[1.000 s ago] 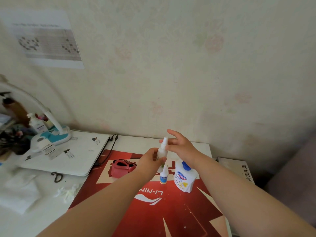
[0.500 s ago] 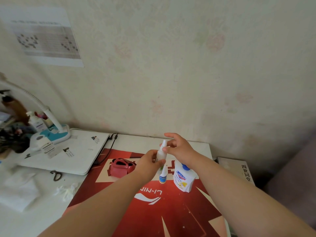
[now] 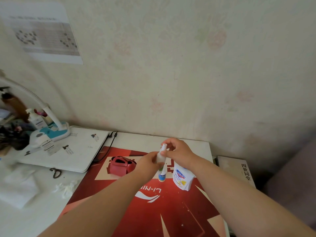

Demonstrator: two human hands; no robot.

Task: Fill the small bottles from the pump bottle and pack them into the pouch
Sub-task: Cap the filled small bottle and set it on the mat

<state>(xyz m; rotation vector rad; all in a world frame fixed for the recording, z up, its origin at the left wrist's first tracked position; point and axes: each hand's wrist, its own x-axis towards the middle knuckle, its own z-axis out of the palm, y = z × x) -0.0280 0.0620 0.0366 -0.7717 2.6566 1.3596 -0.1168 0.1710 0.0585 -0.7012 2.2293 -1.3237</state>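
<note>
Hands and small spray bottle (image 3: 160,155) sit a bit lower than a second ago, and the right index finger, raised then, is now curled down onto the bottle's top. Left hand (image 3: 148,164) grips the bottle's body, fingers wrapped round it; right hand (image 3: 178,153) pinches the white nozzle end from above. The bottle is upright in the air, clear of the surface.

Writing:
- Straight below the grip, a second small bottle (image 3: 162,176) stands upright with a blue label band, its text too small to read.
- Just below and right of the grip, under the right wrist, stands the white pump bottle (image 3: 182,179). It has a blue shield logo and a yellow mark, wording blurred, and its pump head is hidden behind the hand.
- Below the grip, toward the camera, the red mat (image 3: 153,211) shows white letters "LI-NIN" upside down with a swoosh.
- Far right of the grip, a white book (image 3: 239,170) carries Chinese characters on its cover.
- Up left on the wall, a printed sheet (image 3: 44,36) holds a grid chart, unreadable.

A red pouch (image 3: 122,165) lies open on the mat just left of the grip. Further left are a white laptop (image 3: 77,151) with stickers, a black cable (image 3: 109,146), a blue-and-white desk lamp (image 3: 51,130), scissors (image 3: 55,172) and tissue (image 3: 18,185). All of this sits on a white desk (image 3: 188,142) against pale floral wallpaper (image 3: 188,65).
</note>
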